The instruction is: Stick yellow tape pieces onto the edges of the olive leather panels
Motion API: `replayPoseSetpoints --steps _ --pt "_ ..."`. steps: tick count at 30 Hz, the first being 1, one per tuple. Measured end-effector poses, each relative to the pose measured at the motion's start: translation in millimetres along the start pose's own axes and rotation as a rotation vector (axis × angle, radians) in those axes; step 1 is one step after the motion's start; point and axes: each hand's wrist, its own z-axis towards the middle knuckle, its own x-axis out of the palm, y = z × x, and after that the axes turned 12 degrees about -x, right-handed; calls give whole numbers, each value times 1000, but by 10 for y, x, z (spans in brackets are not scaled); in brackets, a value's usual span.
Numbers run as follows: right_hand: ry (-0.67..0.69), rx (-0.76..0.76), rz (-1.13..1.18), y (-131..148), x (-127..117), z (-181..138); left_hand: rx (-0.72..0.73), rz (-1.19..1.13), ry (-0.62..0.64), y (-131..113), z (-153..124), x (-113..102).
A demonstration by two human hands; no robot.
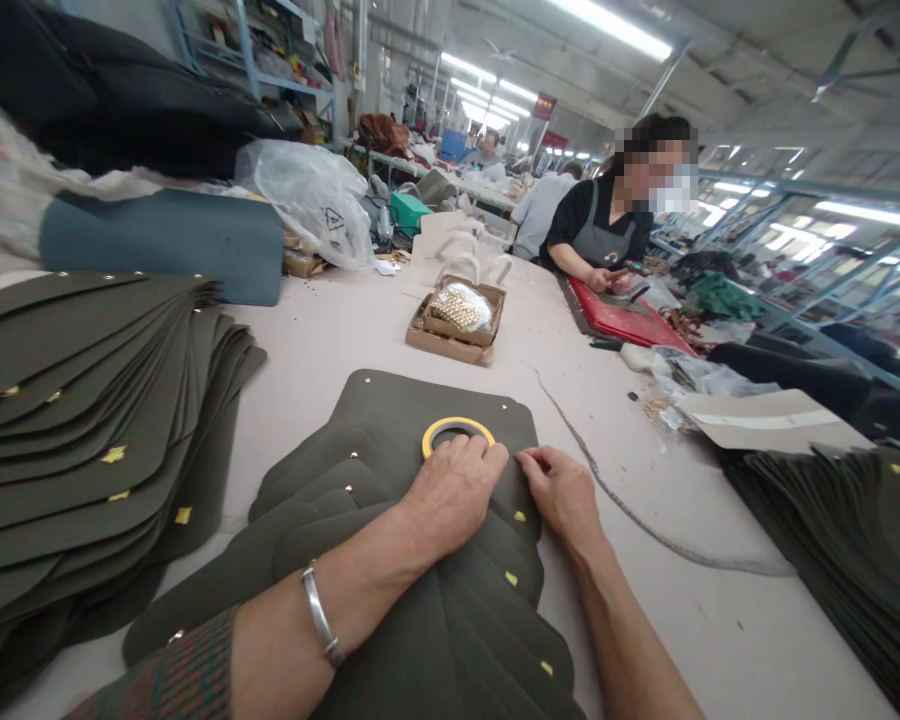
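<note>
Cardboard box (454, 350) beyond dark panels (450, 600), panel stack (82, 430) left, cord (667, 545) right.

There are three panel stacks (420, 396), one tape roll (457, 422), one bracelet (318, 610).

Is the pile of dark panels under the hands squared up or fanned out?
Fanned out: the panels overlap in steps, so several yellow tabs show separately along one side.

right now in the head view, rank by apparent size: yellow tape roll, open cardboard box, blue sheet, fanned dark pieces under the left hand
Fanned dark pieces
Blue sheet
Open cardboard box
Yellow tape roll, partly hidden by the left hand
</note>
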Motion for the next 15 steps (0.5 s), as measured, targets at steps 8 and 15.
replayPoseSetpoints --steps 8,15 --pt "325 -48 322 21 -230 -205 31 -41 -13 32 9 -31" --pt "-98 -255 498 168 -178 -210 92 -223 -38 48 -11 -7"
